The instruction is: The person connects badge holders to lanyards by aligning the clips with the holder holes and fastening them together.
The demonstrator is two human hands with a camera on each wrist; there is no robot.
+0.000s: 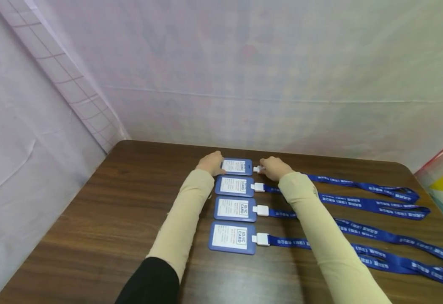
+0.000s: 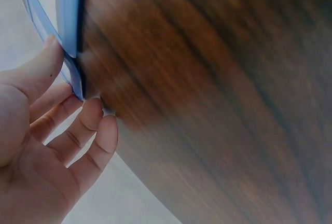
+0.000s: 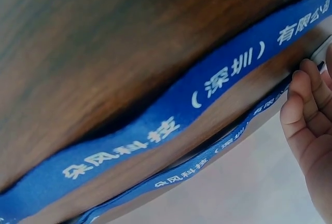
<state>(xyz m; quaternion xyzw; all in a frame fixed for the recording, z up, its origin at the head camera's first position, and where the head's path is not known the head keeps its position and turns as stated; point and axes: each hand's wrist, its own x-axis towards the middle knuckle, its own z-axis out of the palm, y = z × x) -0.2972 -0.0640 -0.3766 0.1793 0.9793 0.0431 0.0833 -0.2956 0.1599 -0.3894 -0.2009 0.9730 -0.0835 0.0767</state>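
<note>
At the far side of the table, my left hand [image 1: 210, 164] pinches the left end of the farthest blue ID badge holder [image 1: 247, 167]. In the left wrist view its thumb lies on the edge of that badge holder [image 2: 37, 19], with fingers against the other side. My right hand [image 1: 276, 168] holds the white clip [image 1: 256, 169] of the farthest blue lanyard [image 1: 331, 180], just right of the badge holder. A small gap shows between clip and holder. Fingers hide part of the clip, and in the right wrist view the printed lanyard [image 3: 207, 86] fills the middle.
Nearer to me, three more badge holders [image 1: 253, 211] lie in a column, their white clips [image 1: 262, 211] at the right ends. Their blue lanyards [image 1: 373, 205] stretch right across the brown table [image 1: 103, 219]. A pale cloth curtain [image 1: 244, 76] hangs behind the table's back edge.
</note>
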